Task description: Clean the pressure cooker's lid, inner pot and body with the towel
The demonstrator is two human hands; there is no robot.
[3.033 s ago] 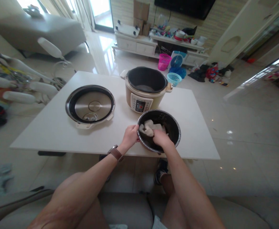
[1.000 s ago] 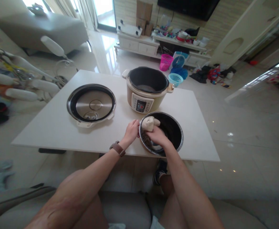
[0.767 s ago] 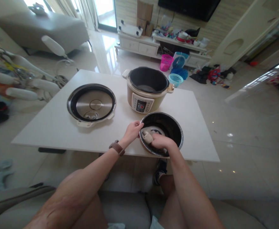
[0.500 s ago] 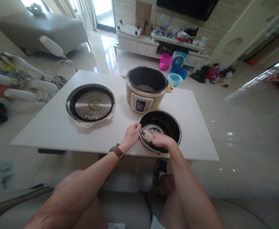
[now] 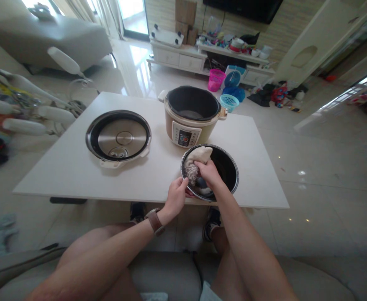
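A dark inner pot (image 5: 227,167) stands at the near edge of the white table. My left hand (image 5: 177,194) is closed on its near-left rim, thumb on top and fingers below. Inside the pot, my right hand (image 5: 209,172) grips a bunched pale cloth (image 5: 198,156) with a grey-brown patterned part, pressed near the left inner wall. Just behind stands the cooker body (image 5: 192,113), open at the top, its control panel facing me. To the left lies the cooker lid (image 5: 120,138), its metal inner side up.
The white table (image 5: 67,167) has its near edge just beyond my knees. A white-armed rack (image 5: 42,110) stands past its left edge. On the floor behind are a pink basket (image 5: 216,80) and a light blue basket (image 5: 229,102).
My right hand has drawn the cloth up from the pot's near-left bottom toward its far-left wall. My left hand has slid along the rim, lower and closer to me.
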